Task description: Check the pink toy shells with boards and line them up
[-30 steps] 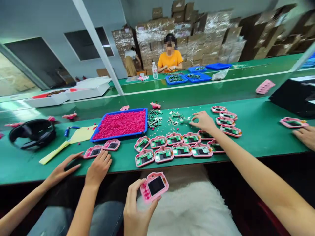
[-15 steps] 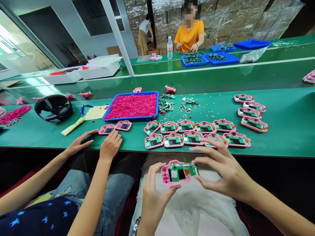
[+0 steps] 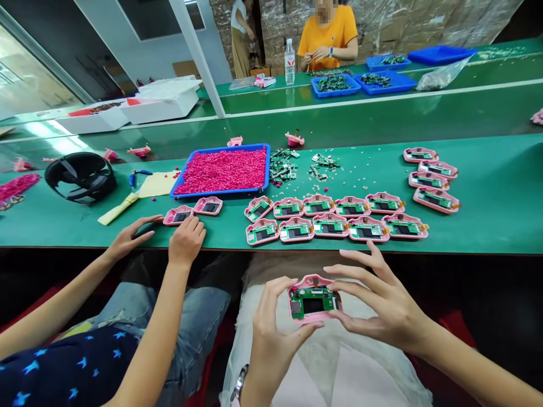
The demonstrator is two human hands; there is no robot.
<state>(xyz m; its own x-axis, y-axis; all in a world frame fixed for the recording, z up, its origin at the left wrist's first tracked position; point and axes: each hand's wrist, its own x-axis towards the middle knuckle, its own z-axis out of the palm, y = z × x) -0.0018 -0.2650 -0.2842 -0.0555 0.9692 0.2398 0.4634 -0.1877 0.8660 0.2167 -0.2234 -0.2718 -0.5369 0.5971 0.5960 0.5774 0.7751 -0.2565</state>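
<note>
Above my lap, a pink shell [image 3: 306,319] with a green circuit board [image 3: 320,293] inside is held between both hands. My left hand [image 3: 271,328] grips its left end, fingers at the top edge and thumb below. At the right end, my right hand [image 3: 382,302] has its thumb and index finger on the board and shell, with the other fingers spread. Beyond my hands, two rows of pink shells with green boards [image 3: 331,225] lie near the table's front edge.
A co-worker's hands [image 3: 186,240] touch pink shells [image 3: 178,215] at the left. Behind are a blue tray of pink pieces [image 3: 224,169], loose green boards [image 3: 283,167], headphones [image 3: 80,178] and more shells [image 3: 436,199] at the right. Another person [image 3: 328,37] sits across.
The board has moved left from the shell's right side and now lies within the shell, showing a different face. My right hand has closed in on the shell. The view has shifted slightly.
</note>
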